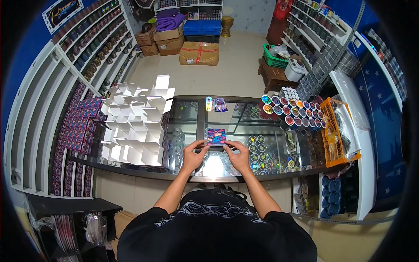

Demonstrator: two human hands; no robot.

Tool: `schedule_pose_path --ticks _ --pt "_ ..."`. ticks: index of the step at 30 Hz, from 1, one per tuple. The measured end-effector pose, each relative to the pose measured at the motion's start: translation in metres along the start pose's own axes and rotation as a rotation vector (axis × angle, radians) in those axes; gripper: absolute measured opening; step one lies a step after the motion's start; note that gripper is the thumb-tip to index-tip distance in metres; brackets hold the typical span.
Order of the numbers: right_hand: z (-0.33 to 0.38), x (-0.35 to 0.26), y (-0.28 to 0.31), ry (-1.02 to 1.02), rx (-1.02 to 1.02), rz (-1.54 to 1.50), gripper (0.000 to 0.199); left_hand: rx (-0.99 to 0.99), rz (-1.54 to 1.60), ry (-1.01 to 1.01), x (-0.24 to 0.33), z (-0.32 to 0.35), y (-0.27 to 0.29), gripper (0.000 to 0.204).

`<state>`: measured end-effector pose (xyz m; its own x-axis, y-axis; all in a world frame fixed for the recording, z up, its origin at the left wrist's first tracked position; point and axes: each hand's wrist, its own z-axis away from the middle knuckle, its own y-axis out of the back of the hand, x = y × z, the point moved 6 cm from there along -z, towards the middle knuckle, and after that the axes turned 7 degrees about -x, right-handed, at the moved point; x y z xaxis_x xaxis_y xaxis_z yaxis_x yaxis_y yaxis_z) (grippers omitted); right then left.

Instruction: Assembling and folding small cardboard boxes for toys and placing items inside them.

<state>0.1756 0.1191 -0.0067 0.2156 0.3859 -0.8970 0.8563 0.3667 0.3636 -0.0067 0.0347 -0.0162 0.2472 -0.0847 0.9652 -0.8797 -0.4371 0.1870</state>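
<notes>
Glass-topped surface (209, 179): Dark-framed, it lay across the front of the person, with round-lidded items visible beneath its panes.
Printed piece (216, 136): Square, mainly blue and pink, it was found at mid-surface, straight ahead of the person and between the two hands. Whether it was a closed box or a flat card could not be told, nor whether it touched the glass.
Left hand (195, 153): Thumb and fingers were closed on the near left corner of the printed piece.
Right hand (237, 155): Its fingers gripped the near right corner, matching the left.
White open boxes (146, 115): These stood in a block on the left, flaps raised, apart from both hands.
Purple boxes (78, 126): Stacked at far left, past the white block.
Card-like items (221, 105): A small group lay near the far edge, beyond the printed piece.
Round-lidded jars (290, 109): Grouped on the right, near an orange basket (329, 131).
Step in hand: Judged to be two-handed holding or squaring of the printed piece.
Next move: Judged to call for an even, light grip on both corners; one hand would need freeing before anything else could be picked up.
</notes>
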Motion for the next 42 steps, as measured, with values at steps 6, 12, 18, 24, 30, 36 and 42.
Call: schedule_pose_path --ticks 6,12,18,24,30,36,42 --pt "-0.001 0.001 -0.001 -0.033 0.009 -0.035 0.021 -0.054 -0.118 -0.082 0.006 -0.004 0.0 0.023" --pt "-0.002 -0.004 -0.002 -0.021 -0.022 -0.026 0.02 -0.061 -0.087 -0.04 0.001 -0.004 -0.001 0.022" --pt "-0.002 -0.002 -0.002 0.014 -0.02 -0.022 0.02 -0.052 -0.056 -0.022 -0.011 -0.004 -0.002 0.03" --pt "0.0 0.007 -0.003 -0.016 -0.009 -0.038 0.029 -0.064 0.004 -0.002 -0.013 -0.004 -0.004 0.033" --pt "-0.006 0.028 -0.01 -0.183 -0.009 -0.436 0.043 -0.025 0.19 0.134 -0.033 -0.005 -0.005 0.027" --pt "-0.006 0.038 -0.011 -0.233 -0.035 -0.479 0.051 -0.054 0.269 0.149 -0.039 -0.005 -0.009 0.031" --pt "-0.004 0.042 -0.012 -0.25 -0.062 -0.478 0.053 -0.108 0.266 0.168 -0.046 -0.005 -0.011 0.034"
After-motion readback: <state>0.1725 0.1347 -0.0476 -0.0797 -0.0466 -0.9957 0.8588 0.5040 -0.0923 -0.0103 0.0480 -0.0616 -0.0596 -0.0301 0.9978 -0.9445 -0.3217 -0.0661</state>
